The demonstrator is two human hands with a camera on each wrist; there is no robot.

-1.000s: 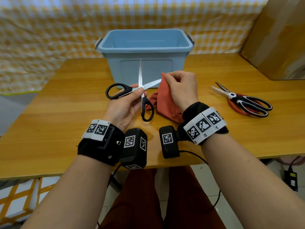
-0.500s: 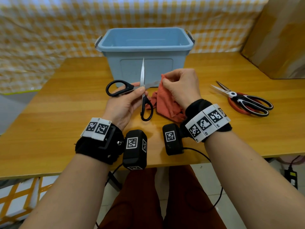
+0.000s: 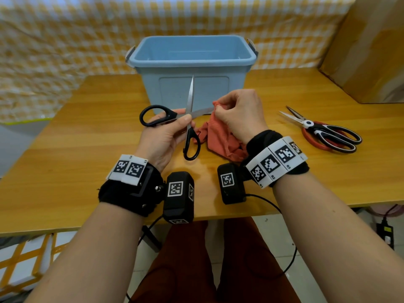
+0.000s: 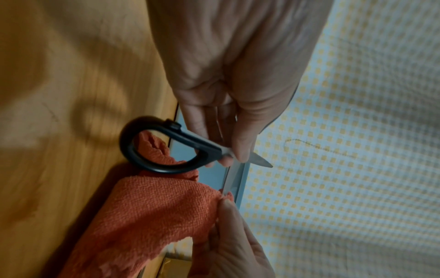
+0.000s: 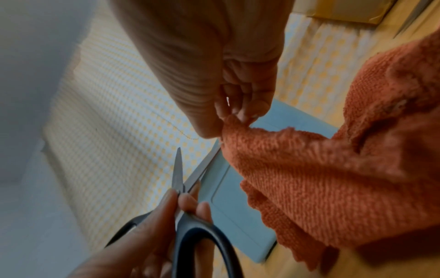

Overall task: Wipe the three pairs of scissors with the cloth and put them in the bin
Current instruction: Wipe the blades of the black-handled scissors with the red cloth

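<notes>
Above the middle of the wooden desk, just in front of the light-blue plastic bin: left hand pinching wide-open black-handled steel scissors at the pivot, thumb over fingers. Right hand, fingers curled, pinching the orange-red woven cloth around the tip of the sideways blade. Near the desk's right edge, lying flat: black-and-white-handled scissors on top of red-handled scissors.

Checked curtain behind wooden table; perhaps a cardboard box.
</notes>
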